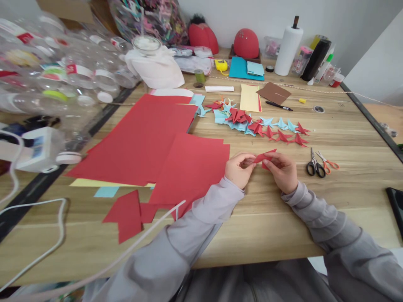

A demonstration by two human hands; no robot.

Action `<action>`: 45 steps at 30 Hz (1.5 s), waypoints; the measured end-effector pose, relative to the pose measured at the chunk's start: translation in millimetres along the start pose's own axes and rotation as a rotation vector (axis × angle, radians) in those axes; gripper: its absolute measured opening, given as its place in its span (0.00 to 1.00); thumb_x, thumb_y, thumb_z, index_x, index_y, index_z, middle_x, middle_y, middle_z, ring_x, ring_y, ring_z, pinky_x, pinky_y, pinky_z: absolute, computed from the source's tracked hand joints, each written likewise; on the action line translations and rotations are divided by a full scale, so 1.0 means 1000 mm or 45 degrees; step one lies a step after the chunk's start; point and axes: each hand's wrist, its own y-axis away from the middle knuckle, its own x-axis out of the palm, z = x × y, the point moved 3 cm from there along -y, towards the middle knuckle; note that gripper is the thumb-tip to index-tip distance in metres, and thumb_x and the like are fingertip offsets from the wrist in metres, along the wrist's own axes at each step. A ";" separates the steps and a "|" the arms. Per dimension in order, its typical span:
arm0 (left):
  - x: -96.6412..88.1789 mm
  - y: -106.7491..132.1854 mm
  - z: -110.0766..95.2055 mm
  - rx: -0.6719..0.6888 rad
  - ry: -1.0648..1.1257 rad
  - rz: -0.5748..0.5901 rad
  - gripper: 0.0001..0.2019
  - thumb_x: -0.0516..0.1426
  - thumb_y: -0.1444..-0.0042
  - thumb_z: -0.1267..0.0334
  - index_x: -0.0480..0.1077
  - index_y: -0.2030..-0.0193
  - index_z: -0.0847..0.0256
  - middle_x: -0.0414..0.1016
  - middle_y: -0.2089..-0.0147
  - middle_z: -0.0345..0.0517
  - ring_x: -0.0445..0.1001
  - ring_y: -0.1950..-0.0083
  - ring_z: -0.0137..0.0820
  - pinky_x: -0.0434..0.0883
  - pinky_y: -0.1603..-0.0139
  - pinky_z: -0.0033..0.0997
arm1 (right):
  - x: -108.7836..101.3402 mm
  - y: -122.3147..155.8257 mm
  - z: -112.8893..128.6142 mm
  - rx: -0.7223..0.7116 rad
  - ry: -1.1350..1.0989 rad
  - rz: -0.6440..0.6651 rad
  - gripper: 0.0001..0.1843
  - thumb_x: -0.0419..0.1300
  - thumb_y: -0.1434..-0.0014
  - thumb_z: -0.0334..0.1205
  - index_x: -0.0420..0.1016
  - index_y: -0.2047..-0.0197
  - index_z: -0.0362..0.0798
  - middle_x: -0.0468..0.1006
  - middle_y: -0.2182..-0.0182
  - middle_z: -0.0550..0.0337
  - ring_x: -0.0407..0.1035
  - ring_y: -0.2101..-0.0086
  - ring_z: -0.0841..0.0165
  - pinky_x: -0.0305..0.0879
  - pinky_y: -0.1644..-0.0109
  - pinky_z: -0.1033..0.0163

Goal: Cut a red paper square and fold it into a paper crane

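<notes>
A small piece of folded red paper (263, 156) is held between my two hands over the middle of the table. My left hand (239, 169) pinches its left end, thumb against forefinger. On the other end, the thumb and fingers of my right hand (282, 170) are closed. Large red paper sheets (141, 134) lie in a stack to the left, with smaller cut red pieces (130, 216) in front. Beyond my hands, folded red and blue paper cranes (267, 128) sit in rows and a heap. Black-handled scissors (315, 165) and orange-handled scissors (327, 162) rest to the right.
Plastic bottles (75, 75) crowd the left side, beside a white cable (61, 226). Farther back are a yellow tape measure (221, 65), blue paper (239, 68), brown paper (274, 93), a pen (278, 105) and a white roll (288, 50). A black phone-like object (396, 205) lies at the right edge.
</notes>
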 end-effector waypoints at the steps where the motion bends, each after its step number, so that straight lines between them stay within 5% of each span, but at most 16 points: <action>1: 0.000 0.000 -0.001 0.010 -0.004 0.008 0.05 0.63 0.59 0.70 0.75 0.71 0.62 0.76 0.67 0.45 0.73 0.69 0.27 0.73 0.67 0.28 | 0.000 0.000 0.000 -0.009 0.027 -0.006 0.12 0.67 0.51 0.43 0.77 0.63 0.50 0.81 0.70 0.60 0.74 0.72 0.69 0.74 0.65 0.60; 13: 0.005 -0.001 -0.003 -0.268 0.328 0.132 0.10 0.66 0.63 0.65 0.71 0.74 0.64 0.77 0.67 0.46 0.74 0.68 0.27 0.72 0.63 0.30 | -0.004 0.003 0.004 -0.145 0.192 -0.019 0.07 0.64 0.47 0.40 0.78 0.63 0.51 0.81 0.68 0.59 0.75 0.69 0.68 0.73 0.63 0.60; 18: 0.004 0.000 -0.003 -0.313 0.320 0.215 0.07 0.61 0.56 0.62 0.74 0.71 0.63 0.77 0.68 0.46 0.74 0.71 0.28 0.73 0.67 0.30 | -0.002 0.001 0.009 -0.099 0.149 -0.050 0.10 0.66 0.50 0.43 0.78 0.64 0.50 0.81 0.69 0.59 0.74 0.71 0.69 0.73 0.64 0.61; 22: 0.002 0.001 -0.006 -0.142 0.182 0.291 0.07 0.57 0.52 0.66 0.77 0.71 0.60 0.77 0.58 0.49 0.76 0.62 0.32 0.74 0.65 0.32 | -0.004 -0.001 0.006 0.031 0.037 -0.069 0.12 0.68 0.54 0.45 0.78 0.66 0.50 0.80 0.70 0.60 0.72 0.73 0.71 0.72 0.67 0.63; 28: 0.001 0.004 -0.017 0.190 -0.160 0.281 0.07 0.58 0.51 0.70 0.78 0.69 0.58 0.76 0.57 0.51 0.75 0.59 0.32 0.73 0.63 0.31 | -0.007 -0.003 -0.005 0.243 -0.096 -0.094 0.13 0.69 0.56 0.47 0.78 0.68 0.49 0.80 0.73 0.61 0.71 0.75 0.71 0.70 0.72 0.65; 41: 0.000 0.005 -0.020 0.289 -0.265 0.237 0.06 0.61 0.53 0.70 0.77 0.68 0.59 0.76 0.58 0.50 0.75 0.65 0.28 0.73 0.68 0.27 | -0.004 -0.001 -0.001 0.210 -0.071 -0.045 0.13 0.69 0.57 0.46 0.78 0.68 0.49 0.80 0.72 0.60 0.72 0.72 0.70 0.73 0.68 0.63; 45: 0.000 0.004 -0.017 0.387 -0.261 0.296 0.08 0.59 0.50 0.70 0.78 0.66 0.56 0.76 0.55 0.49 0.76 0.61 0.29 0.75 0.60 0.31 | -0.003 -0.001 -0.001 0.173 -0.043 -0.008 0.14 0.69 0.56 0.47 0.78 0.67 0.49 0.80 0.70 0.60 0.73 0.70 0.69 0.73 0.64 0.61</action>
